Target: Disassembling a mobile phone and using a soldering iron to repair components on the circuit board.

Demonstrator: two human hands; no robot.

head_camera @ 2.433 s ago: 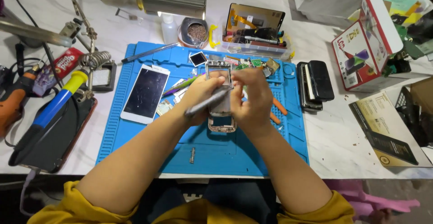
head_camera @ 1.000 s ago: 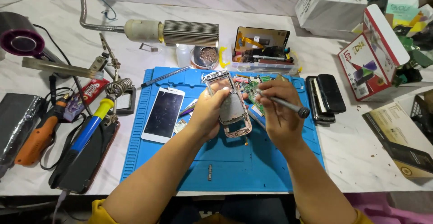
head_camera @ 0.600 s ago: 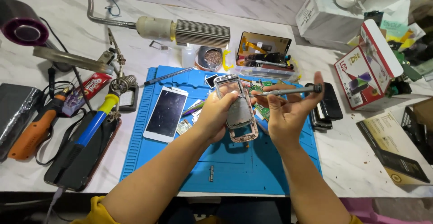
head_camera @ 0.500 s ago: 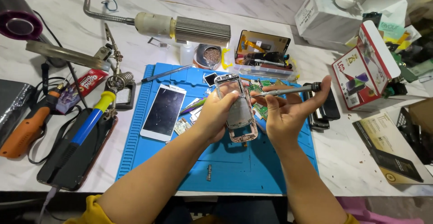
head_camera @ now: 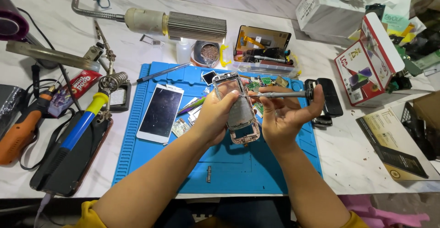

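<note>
Phone frame (head_camera: 239, 111), stripped of screen and back, held upright and slightly tilted above blue work mat (head_camera: 229, 168), near its middle. Left hand (head_camera: 215, 118) closed around frame's left edge, thumb along front rim, fingers behind. Right hand (head_camera: 284, 115) closed on slim metal screwdriver (head_camera: 282, 94), shaft lying level across fingertips, tip pointing left toward frame's upper right edge; contact between tip and frame not discernible. Frame judged light, thin and rigid along its rails but easily bent or cracked across open middle; exposed internals likely fragile, metal edges probably slippery. Best taken by long side rails, as seen here, never by inner parts. Screwdriver judged light, stiff, apt to roll if set down. Alongside on mat: white phone (head_camera: 161, 112) lying face up left of hands, small loose parts and green circuit pieces (head_camera: 266, 80) behind frame, thin grey tool (head_camera: 162, 72) at upper left corner. Off mat: yellow-and-blue soldering iron (head_camera: 82, 122) resting over dark phone (head_camera: 68, 157) at left, orange handled tool (head_camera: 20, 131) beyond it, ribbed metal lamp head (head_camera: 192, 26) on flexible arm at rear, black case (head_camera: 325, 100) just right of mat, red-and-white box (head_camera: 371, 63) further right.
</note>
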